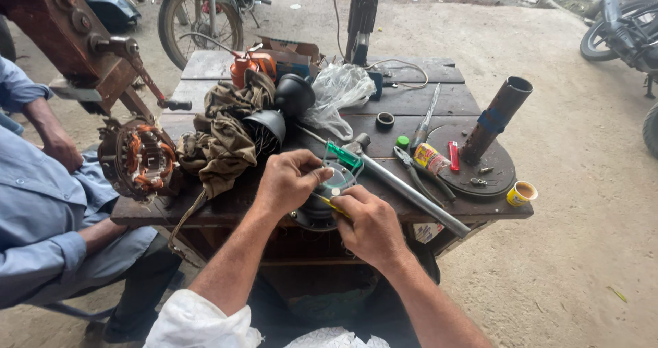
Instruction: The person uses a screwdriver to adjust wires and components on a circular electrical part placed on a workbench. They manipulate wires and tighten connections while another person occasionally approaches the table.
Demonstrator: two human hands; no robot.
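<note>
Both hands at the near edge of the dark wooden table (425, 101), side by side and nearly touching. Left hand (288, 180) curled, fingertips pinched on the rim of a small clear round cover (339, 176). Right hand (370, 224) closed on a thin yellow-handled tool (329, 202), long axis running left and slightly far, tip pointing under the left hand. Beneath both, a round dark motor housing (312, 214), sitting just at the table's near edge (mostly hidden by the hands, so details unclear). Left hand nearer to the cover; right hand nearer to the housing's near rim.

Counted nearby: one green-handled screwdriver (344, 156) just far of the cover, one long grey metal rod (411, 194) slanting near-right, one pair of pliers (418, 176), one rusty upright pipe (497, 118), one small yellow cup (521, 194). At left, one copper-wound stator (137, 159), beside a seated person in blue (41, 211).
</note>
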